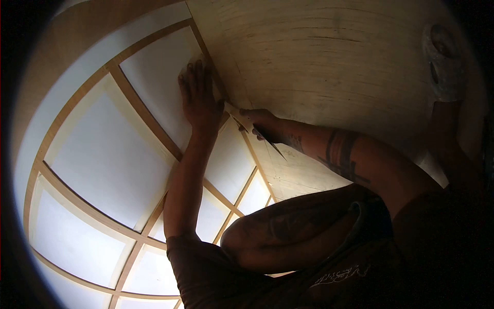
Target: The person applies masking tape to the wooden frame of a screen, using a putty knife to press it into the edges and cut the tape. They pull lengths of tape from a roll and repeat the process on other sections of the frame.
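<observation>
My left hand (199,98) lies flat against a whitish pane (159,77), its fingers spread. Its thumb reaches the end of a pale strip (232,110) by the wooden frame bar. Closed around this strip is my right hand (257,122), next to the thumb of my left. From under the right hand a slim dark pointed tool (275,146) sticks out, tip down to the right. I cannot tell whether the strip and the pointed tool are one piece. Shadow hides part of the right fingers.
Wooden bars (141,110) divide the backlit panes into a grid, with pale bands along several pane edges. A plywood surface (319,62) with dark grain runs along the right. My bent knee (247,237) is below, and a foot in a clear plastic covering (445,67) is at the upper right.
</observation>
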### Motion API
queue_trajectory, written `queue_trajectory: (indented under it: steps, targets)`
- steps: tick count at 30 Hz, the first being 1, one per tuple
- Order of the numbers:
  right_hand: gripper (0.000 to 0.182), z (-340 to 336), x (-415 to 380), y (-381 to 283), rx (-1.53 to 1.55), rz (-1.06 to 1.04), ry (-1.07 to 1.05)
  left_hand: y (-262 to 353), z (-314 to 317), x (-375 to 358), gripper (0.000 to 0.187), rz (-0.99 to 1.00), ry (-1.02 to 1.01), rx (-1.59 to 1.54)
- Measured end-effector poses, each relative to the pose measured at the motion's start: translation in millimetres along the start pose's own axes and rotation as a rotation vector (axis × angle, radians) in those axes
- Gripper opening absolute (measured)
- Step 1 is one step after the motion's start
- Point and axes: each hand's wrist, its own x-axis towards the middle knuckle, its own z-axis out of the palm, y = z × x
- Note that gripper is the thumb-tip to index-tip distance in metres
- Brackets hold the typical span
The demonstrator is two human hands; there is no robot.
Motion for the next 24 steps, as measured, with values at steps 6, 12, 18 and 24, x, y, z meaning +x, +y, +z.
queue_trajectory:
  steps: [6, 12, 18, 24]
  targets:
    - [0.045, -4, 3, -1, -0.053, -0.008, -0.025, -1, -2, -9, 0.103, 0.027, 0.004, -0.082]
    - [0.050, 8, -14, -18, -0.176, -0.025, -0.002, 2, 2, -12, 0.104, -0.003, -0.012, -0.050]
    - [0.050, 16, -32, -41, -0.187, 0.022, 0.019, 6, -1, -12, 0.102, -0.022, 0.005, -0.075]
    - [0.043, 18, -38, -45, -0.167, -0.008, 0.017, 8, 4, -12, 0.101, -0.024, 0.084, -0.122]
